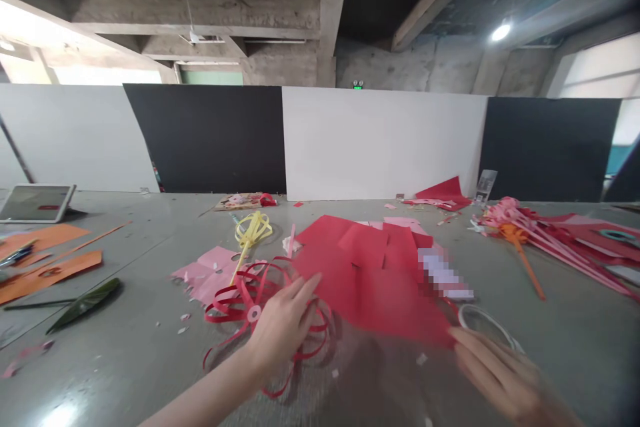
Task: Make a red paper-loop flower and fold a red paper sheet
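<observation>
Left hand (285, 323) open, fingers spread on red strip ball (260, 310); red paper sheet (370, 280) lies just right, blurred right hand (500, 377) pinching its corner.

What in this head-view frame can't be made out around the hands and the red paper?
- Right hand: motion-blurred and cut by the bottom edge; its grip on the tape roll is unclear.
- Red paper: near edge smeared by blur; a pixelated patch covers its right side.
- Left hand: hides part of the ribbon loops.
- Tablet: screen too small to read.
</observation>
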Demonstrator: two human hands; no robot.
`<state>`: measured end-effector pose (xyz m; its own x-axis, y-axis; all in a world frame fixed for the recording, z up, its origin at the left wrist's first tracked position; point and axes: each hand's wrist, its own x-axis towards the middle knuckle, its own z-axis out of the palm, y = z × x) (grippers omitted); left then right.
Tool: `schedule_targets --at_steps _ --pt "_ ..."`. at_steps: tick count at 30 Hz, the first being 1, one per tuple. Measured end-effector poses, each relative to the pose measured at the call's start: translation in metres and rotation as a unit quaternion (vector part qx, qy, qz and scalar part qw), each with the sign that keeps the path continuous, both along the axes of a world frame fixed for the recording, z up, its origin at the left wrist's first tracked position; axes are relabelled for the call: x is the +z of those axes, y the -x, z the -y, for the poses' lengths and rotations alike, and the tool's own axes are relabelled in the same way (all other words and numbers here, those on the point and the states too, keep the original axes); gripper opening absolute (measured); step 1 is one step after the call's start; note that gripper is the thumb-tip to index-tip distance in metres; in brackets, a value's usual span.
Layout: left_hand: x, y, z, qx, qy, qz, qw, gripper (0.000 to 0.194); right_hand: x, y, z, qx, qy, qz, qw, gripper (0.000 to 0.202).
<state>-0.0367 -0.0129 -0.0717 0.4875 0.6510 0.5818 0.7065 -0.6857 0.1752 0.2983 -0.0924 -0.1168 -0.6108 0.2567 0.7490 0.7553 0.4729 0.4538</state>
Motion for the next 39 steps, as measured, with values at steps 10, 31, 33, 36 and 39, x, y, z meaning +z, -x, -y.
schedule_targets --at_steps 10,31,33,36,39 --pt "-0.023 0.008 0.045 -0.021 -0.261 -0.16 0.952 0.033 -0.027 0.042 -0.006 -0.025 0.106 -0.026 0.994 0.036" --pt "-0.02 -0.02 0.057 -0.101 -0.309 -0.161 0.932 0.037 -0.037 0.099 -0.006 0.008 0.062 -0.045 0.997 0.053" --pt "-0.017 -0.019 0.057 -0.102 -0.311 -0.155 0.932 0.037 -0.036 0.098 -0.006 -0.003 0.058 -0.05 0.997 0.049" --pt "-0.013 -0.015 0.055 -0.094 -0.303 -0.149 0.937 0.037 -0.036 0.094 -0.005 -0.029 0.05 -0.051 0.997 0.044" --pt "-0.008 -0.011 0.052 -0.085 -0.291 -0.143 0.942 0.033 -0.035 0.09 -0.002 -0.05 0.031 -0.026 0.998 0.041"
